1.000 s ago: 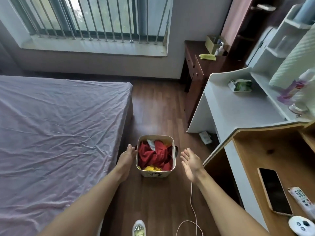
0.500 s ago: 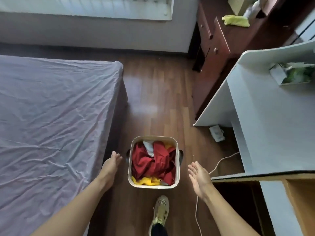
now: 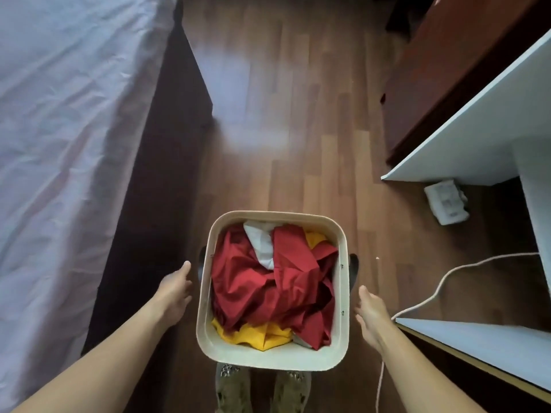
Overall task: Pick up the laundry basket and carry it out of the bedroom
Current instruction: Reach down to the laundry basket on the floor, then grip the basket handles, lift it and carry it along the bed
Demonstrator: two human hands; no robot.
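A cream laundry basket (image 3: 205, 308) stands on the wooden floor just in front of my feet, filled with red, yellow and white clothes (image 3: 268, 287). Dark handles stick out on its left and right sides. My left hand (image 3: 176, 289) is open just left of the basket, close to the left handle, apart from it. My right hand (image 3: 369, 314) is open just right of the basket, palm turned towards its wall, a small gap between them.
A bed with a lilac sheet (image 3: 59, 144) and dark frame lines the left. A white desk (image 3: 492, 120) and brown dresser (image 3: 447, 70) stand on the right. A white cord (image 3: 441, 287) and a power strip (image 3: 447, 201) lie on the floor under the desk.
My view has dropped and closed in over the basket. Both hands have come nearer its sides, down by the handles. My feet now stand directly behind it.
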